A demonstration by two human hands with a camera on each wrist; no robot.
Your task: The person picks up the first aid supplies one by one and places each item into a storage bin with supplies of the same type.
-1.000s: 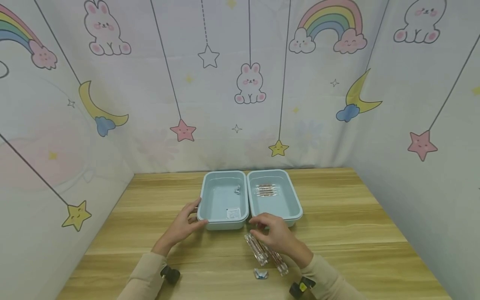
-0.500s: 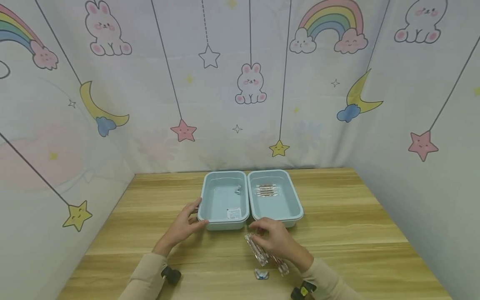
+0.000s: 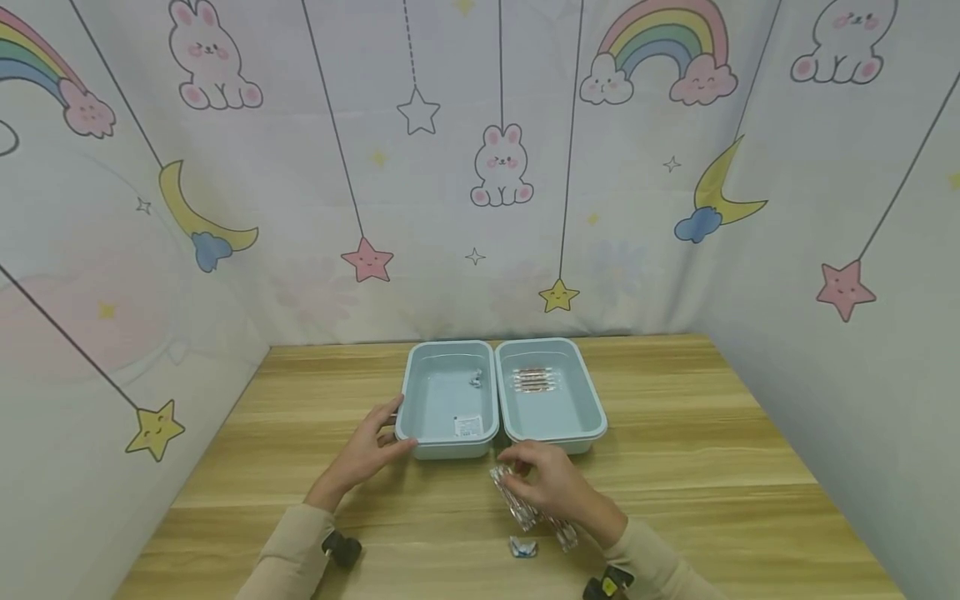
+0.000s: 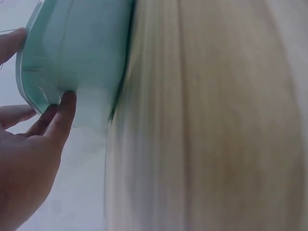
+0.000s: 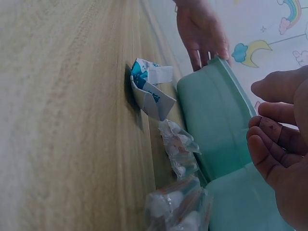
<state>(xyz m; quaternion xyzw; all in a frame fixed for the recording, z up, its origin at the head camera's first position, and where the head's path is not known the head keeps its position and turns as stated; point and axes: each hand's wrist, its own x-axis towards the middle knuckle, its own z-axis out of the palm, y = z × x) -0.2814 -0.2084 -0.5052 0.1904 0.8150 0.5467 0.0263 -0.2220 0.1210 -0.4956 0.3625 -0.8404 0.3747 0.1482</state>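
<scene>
My left hand (image 3: 363,458) grips the near left corner of the left light-blue plastic tub (image 3: 412,392), thumb at the front rim and fingers along the outer wall. In the left wrist view its fingertips (image 4: 70,98) touch that wall. My right hand (image 3: 558,483), loosely curled and holding nothing, hovers just in front of the right tub (image 3: 592,400). Under it lie clear packs of cotton swabs (image 3: 517,504) with brown sticks, partly hidden by the hand. White swab tips show through the wrap (image 5: 168,207) in the right wrist view. Nearby lies a small white-and-blue folded packet (image 3: 522,547).
Another clear pack of swabs (image 3: 534,380) lies inside the right tub. Inside the left tub are a small crumpled packet (image 3: 476,379) and a white printed label (image 3: 468,427). Both tubs stand side by side on a wood-grain table (image 3: 330,375) before a cartoon-printed curtain (image 3: 435,192).
My right hand has drawn slightly back toward me from the right tub's front edge, covering more of the swab packs. The left hand has stayed on the left tub.
</scene>
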